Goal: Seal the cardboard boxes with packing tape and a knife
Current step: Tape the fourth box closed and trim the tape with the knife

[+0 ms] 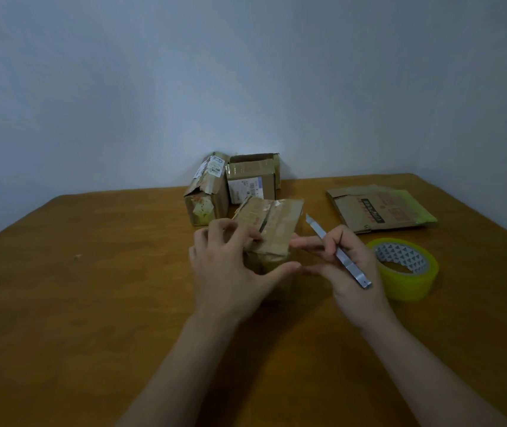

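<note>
Under both hands lay a brown wooden table (92,303), and its far edge met a plain pale grey-blue wall (246,72) that closed the room behind it.

Directly in the left hand's fingers stood a small worn brown cardboard box (276,223), its top flaps folded down with a dark slit between them; what was inside could not be seen. Just behind this box, beyond the fingertips, stood two more cardboard boxes side by side and touching. One was a tall dented box with torn labels (206,195). The other, to its right, was a squarer taped box with a white label (252,180), whose upper flaps stood up, its inside hidden. Just to the right of the right hand lay a roll of yellowish clear packing tape (409,272), flat on the table. Farther away, beyond the roll, lay a flattened brown cardboard box with a green edge (381,208).

The left hand (230,266) held the small box, the fingers curled over its near top edge and the thumb stretched across its front. The right hand (347,266) was closed around a slim silver metal utility knife (338,251), with the blade out and pointing away, beside the right side of the small box and apart from it. Its forefinger and thumb reached toward the box's near corner; whether they touched it I could not tell.
</note>
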